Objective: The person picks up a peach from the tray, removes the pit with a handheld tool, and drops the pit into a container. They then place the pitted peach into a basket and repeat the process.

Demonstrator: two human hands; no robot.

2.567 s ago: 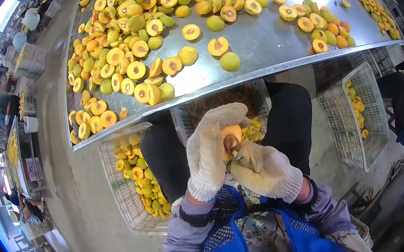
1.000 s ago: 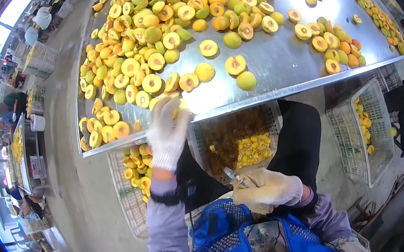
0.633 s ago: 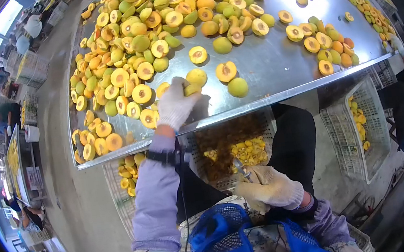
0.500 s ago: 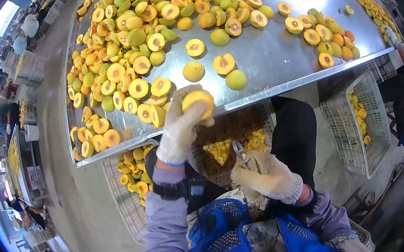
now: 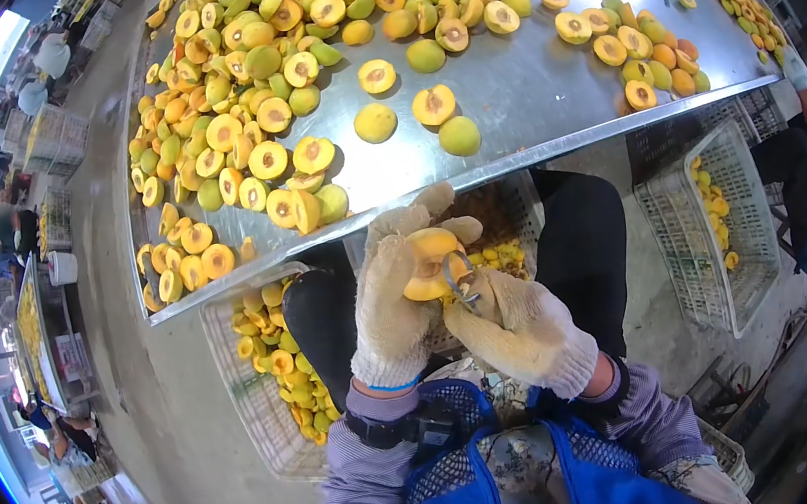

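My left hand (image 5: 394, 293), in a white knit glove, holds a halved yellow-orange fruit (image 5: 428, 261) just below the table's front edge. My right hand (image 5: 523, 323), gloved too, is closed on a small metal tool (image 5: 459, 280) whose curved loop lies against the fruit. Many fruit halves (image 5: 264, 62), green-yellow outside and orange inside, are heaped on the metal table (image 5: 504, 88). Between my knees a crate (image 5: 530, 198) holds brown and yellow scraps, partly hidden by my hands.
A crate of fruit halves (image 5: 270, 440) stands by my left knee, another crate (image 5: 717, 299) to the right. A co-worker's gloved hand (image 5: 794, 68) reaches the table's far right edge. Other people and stacked crates (image 5: 57, 138) are at the far left.
My left hand has gone to the table, picked up a fruit half and brought it back to my right hand. The tool now meets the fruit. The co-worker's hand has reached up to the table.
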